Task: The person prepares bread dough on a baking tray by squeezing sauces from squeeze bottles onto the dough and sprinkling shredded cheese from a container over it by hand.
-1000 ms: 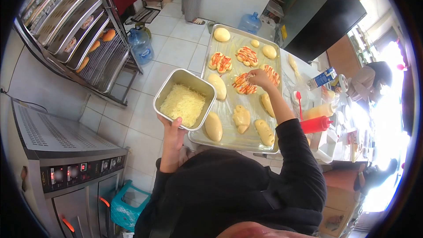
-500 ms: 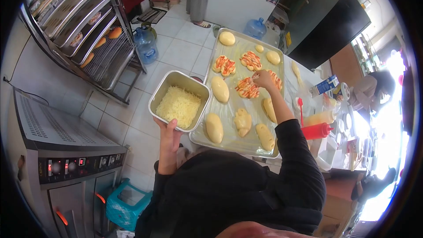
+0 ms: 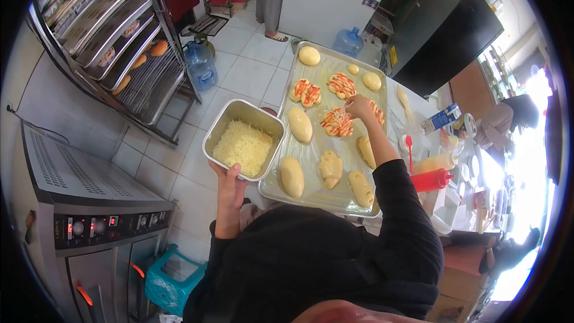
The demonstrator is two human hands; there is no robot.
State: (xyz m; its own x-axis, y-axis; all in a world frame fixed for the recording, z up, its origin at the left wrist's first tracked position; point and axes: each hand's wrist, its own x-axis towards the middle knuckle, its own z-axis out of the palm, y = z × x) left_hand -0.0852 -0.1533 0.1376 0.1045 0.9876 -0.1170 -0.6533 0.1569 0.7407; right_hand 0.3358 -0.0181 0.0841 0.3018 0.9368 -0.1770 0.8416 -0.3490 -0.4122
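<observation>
My left hand (image 3: 230, 188) grips the near edge of a square metal pan (image 3: 210, 143), thumb on its outer wall. Inside lies a heap of grated cheese (image 3: 245, 146). Over the baking tray (image 3: 269, 188), my right hand (image 3: 360, 107) is closed in a pinch, with pale shreds at its fingertips. Just beneath is a bun topped with red and pale sauce streaks (image 3: 336, 123); another sauced bun (image 3: 375, 110) is partly hidden behind the hand. Two more topped buns (image 3: 306, 93) (image 3: 341, 85) sit farther up the tray, among several plain dough pieces (image 3: 300, 124).
A red squeeze bottle (image 3: 431, 180) and a cream-coloured bottle (image 3: 435, 163) lie right of the tray. At left stand an oven (image 3: 107, 227), a tray rack (image 3: 128, 36) and a teal stool (image 3: 170, 281). Another person stands at the back; others are at right.
My right hand stays above the same bun, its fingers shifted slightly. More pale shreds show on that bun. The pan stays in my left hand, and the view has moved slightly.
</observation>
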